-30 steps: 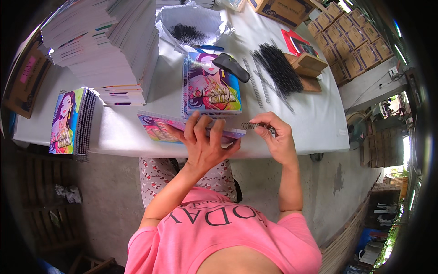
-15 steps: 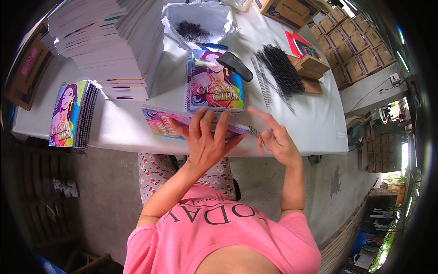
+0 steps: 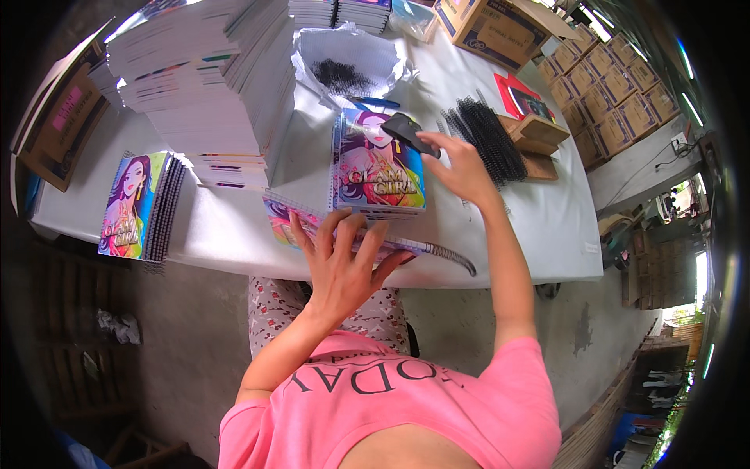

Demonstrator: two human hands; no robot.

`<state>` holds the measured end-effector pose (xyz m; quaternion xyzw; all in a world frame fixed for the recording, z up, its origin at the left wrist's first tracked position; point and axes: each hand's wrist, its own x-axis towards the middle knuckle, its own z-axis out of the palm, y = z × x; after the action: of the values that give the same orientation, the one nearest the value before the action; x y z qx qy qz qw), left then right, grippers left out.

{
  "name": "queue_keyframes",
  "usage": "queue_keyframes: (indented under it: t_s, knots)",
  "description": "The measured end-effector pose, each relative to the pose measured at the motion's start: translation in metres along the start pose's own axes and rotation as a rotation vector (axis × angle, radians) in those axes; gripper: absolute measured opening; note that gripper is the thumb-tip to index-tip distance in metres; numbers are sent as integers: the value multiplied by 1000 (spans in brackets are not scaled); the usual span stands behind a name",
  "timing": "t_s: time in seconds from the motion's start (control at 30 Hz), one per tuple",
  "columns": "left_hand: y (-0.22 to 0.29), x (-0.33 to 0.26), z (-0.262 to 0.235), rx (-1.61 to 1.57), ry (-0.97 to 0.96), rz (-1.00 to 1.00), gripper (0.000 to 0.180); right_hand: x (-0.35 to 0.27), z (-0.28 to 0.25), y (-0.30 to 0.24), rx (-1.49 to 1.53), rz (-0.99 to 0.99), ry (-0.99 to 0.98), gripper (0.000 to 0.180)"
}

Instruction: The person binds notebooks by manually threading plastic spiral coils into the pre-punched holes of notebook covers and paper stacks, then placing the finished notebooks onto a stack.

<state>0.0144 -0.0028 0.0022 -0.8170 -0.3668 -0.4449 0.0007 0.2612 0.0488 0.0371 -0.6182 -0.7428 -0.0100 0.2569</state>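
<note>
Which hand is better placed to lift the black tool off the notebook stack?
Right. The right hand already touches the black tool atop the notebook stack, while the left hand presses the near notebook at the table edge.

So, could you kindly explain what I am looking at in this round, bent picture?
It comes from a fisheye camera worn on a person's head, looking down, so straight edges curve. The two bare arms are the wearer's own. The left hand presses flat on a colourful spiral-bound notebook at the near edge of the white table. The right hand grips a small black tool above a stack of finished notebooks. Around lie tall white paper stacks, black plastic binding coils and brown cardboard boxes.
</note>
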Motion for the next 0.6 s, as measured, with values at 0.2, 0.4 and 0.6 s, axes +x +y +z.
queue_keyframes:
  t_s: [0.2,0.4,0.6]
  knots:
    - [1,1,-7,-15,-44,-16,57,9,39,40,66,245,84,28]
    - [-2,0,-8,-54,-36,-40,54,-54,-6,-27,1564,-266,-130,16]
    - [-2,0,-7,-61,-30,-38,50,-74,-4,-35,1330,-85,4,15]
